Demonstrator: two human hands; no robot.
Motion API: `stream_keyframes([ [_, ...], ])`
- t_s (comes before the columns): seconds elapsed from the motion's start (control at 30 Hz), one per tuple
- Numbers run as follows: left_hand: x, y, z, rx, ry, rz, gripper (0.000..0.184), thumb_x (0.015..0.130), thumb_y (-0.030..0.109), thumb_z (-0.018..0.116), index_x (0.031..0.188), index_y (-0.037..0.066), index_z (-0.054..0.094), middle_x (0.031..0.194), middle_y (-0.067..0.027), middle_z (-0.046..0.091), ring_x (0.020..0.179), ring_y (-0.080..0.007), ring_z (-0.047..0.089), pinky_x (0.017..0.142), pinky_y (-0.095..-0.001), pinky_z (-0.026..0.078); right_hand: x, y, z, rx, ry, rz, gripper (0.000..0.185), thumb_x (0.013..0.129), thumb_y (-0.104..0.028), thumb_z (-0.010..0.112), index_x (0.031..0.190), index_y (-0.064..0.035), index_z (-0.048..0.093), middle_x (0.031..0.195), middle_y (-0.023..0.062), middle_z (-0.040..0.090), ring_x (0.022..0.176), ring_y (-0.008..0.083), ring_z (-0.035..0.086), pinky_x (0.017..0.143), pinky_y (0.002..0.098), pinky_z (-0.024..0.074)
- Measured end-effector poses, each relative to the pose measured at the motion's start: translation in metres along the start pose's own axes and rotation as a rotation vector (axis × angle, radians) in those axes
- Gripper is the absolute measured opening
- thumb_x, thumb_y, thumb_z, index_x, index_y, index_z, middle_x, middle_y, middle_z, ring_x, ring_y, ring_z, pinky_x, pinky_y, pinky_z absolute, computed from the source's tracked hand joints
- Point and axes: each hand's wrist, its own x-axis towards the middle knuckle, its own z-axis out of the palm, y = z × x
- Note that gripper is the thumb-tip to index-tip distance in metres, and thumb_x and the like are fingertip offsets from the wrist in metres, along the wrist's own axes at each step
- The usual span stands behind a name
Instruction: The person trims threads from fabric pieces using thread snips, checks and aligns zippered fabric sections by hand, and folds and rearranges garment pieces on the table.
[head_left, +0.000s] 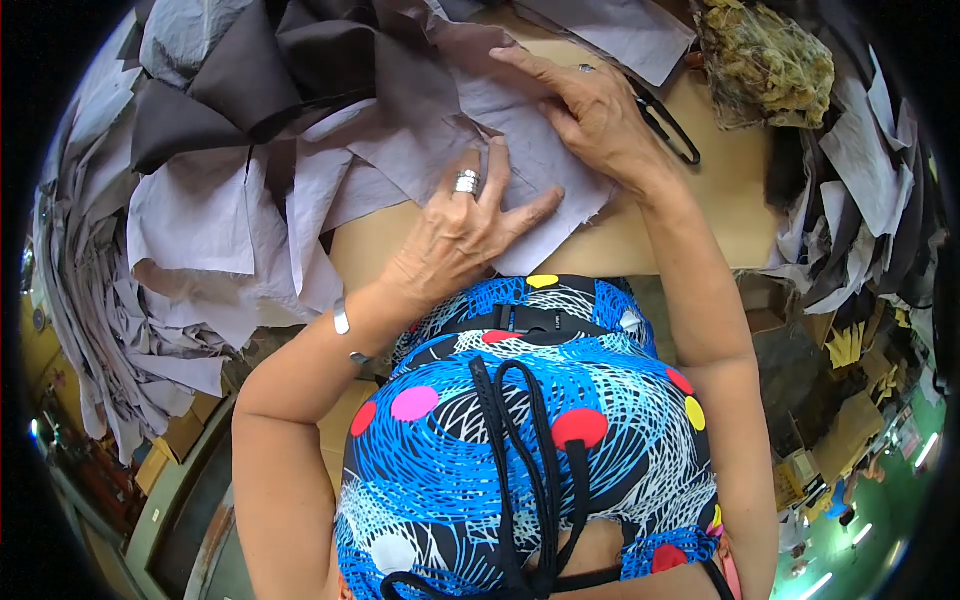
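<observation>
My left hand (465,230) lies with spread fingers on a pale mauve-grey piece of cloth (535,190), a wide silver ring on one finger. Farther right, my right hand (600,120) rests on the same cloth's upper right part, index finger stretched out and thumb apart. Beside its outer edge sits a black looped handle (665,130), apparently of scissors. The hand hides the rest of that tool, and I cannot tell whether the curled outer fingers touch it. Dark brown-grey cloth pieces (330,60) are heaped beyond my left hand.
Loose pale cloth pieces (195,220) hang over the left side of the tan table (725,200). Another pale piece (620,35) lies at the back. A clear plastic bag with yellowish contents (765,65) stands at the back right, near more hanging cloth (865,165).
</observation>
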Motion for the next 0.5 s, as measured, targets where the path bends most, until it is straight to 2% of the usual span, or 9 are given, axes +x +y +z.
stream_keyframes([
  [0.07, 0.0, 0.004, 0.004, 0.061, 0.042, 0.028, 0.056, 0.076, 0.013, 0.051, 0.13, 0.031, 0.049, 0.123, -0.0295, 0.045, 0.099, -0.0334, 0.056, 0.074, -0.0323, 0.054, 0.0, 0.0, -0.001, -0.012, -0.017, 0.018, 0.059, 0.074, 0.003, 0.057, 0.129, -0.0194, 0.051, 0.112, 0.0139, 0.062, 0.087, 0.0328, 0.061, 0.081, 0.0395, 0.0476],
  [0.17, -0.002, -0.004, 0.008, -0.038, 0.083, 0.021, 0.056, 0.074, 0.01, 0.052, 0.129, 0.024, 0.051, 0.124, -0.0225, 0.048, 0.097, -0.0299, 0.058, 0.073, -0.0312, 0.053, -0.001, 0.002, 0.001, -0.016, -0.011, 0.0, 0.06, 0.074, 0.003, 0.057, 0.129, -0.0193, 0.05, 0.11, 0.014, 0.062, 0.087, 0.0329, 0.061, 0.08, 0.0391, 0.0478],
  [0.27, -0.003, -0.021, 0.012, -0.133, 0.12, -0.067, 0.053, 0.071, 0.007, 0.054, 0.124, 0.014, 0.055, 0.122, -0.0121, 0.053, 0.095, -0.0254, 0.06, 0.073, -0.0303, 0.053, 0.004, -0.003, -0.005, -0.045, -0.036, 0.046, 0.062, 0.073, 0.003, 0.057, 0.13, -0.0194, 0.049, 0.108, 0.014, 0.063, 0.088, 0.0332, 0.061, 0.08, 0.0389, 0.0481],
  [0.3, -0.001, -0.021, 0.012, -0.141, 0.153, -0.085, 0.049, 0.069, 0.003, 0.056, 0.118, 0.006, 0.057, 0.12, -0.0043, 0.055, 0.094, -0.022, 0.06, 0.072, -0.03, 0.053, 0.006, -0.007, -0.006, -0.057, -0.059, 0.078, 0.063, 0.073, 0.003, 0.058, 0.131, -0.0195, 0.048, 0.107, 0.0139, 0.063, 0.088, 0.0333, 0.061, 0.08, 0.0389, 0.0483],
  [0.4, -0.002, -0.026, 0.019, -0.139, 0.174, -0.117, 0.048, 0.069, 0.002, 0.056, 0.117, 0.006, 0.058, 0.118, -0.006, 0.056, 0.093, -0.0223, 0.061, 0.072, -0.0298, 0.053, 0.015, -0.012, 0.002, -0.132, 0.079, 0.028, 0.065, 0.073, 0.003, 0.059, 0.132, -0.0199, 0.046, 0.106, 0.0135, 0.063, 0.092, 0.0334, 0.061, 0.081, 0.0391, 0.0484],
  [0.5, -0.004, -0.028, 0.021, -0.129, 0.189, -0.115, 0.047, 0.07, 0.002, 0.056, 0.117, 0.006, 0.058, 0.118, -0.0064, 0.055, 0.093, -0.0218, 0.061, 0.072, -0.0296, 0.053, 0.018, -0.005, 0.012, -0.064, 0.038, 0.026, 0.065, 0.072, 0.004, 0.059, 0.132, -0.0194, 0.047, 0.112, 0.0124, 0.062, 0.097, 0.0329, 0.059, 0.085, 0.0394, 0.0478],
])
